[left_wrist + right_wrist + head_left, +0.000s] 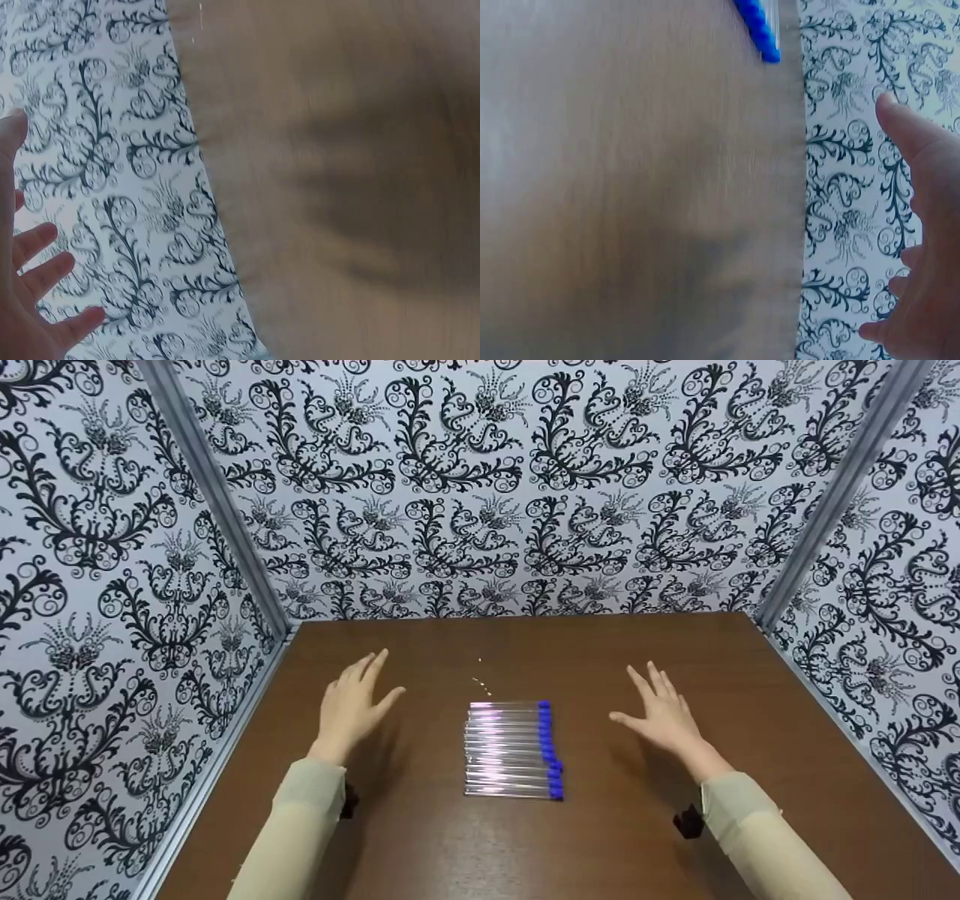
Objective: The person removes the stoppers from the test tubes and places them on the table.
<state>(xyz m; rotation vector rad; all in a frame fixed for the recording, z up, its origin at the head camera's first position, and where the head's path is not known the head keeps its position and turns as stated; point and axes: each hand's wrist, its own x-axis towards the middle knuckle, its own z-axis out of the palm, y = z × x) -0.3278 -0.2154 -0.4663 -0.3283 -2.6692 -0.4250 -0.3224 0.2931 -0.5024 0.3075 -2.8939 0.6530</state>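
Note:
A row of several clear tubes with blue caps [504, 750] lies side by side on the brown table, the caps all toward the right. To the left of the row, my left hand [351, 709] hovers with fingers spread and nothing held. On the other side my right hand [664, 716] is raised too, its fingers stretched out and bare. The left wrist view catches the left hand [37, 292] at its edge. In the right wrist view the blue caps [759, 30] show at the top, with the right hand [930, 225] at the right side.
The wooden table [465, 847] is bounded at the back and sides by patterned black-and-white walls [480, 472]. Grey metal posts [217, 502] stand at the back corners. Small bright specks [481, 684] show on the table just beyond the tubes.

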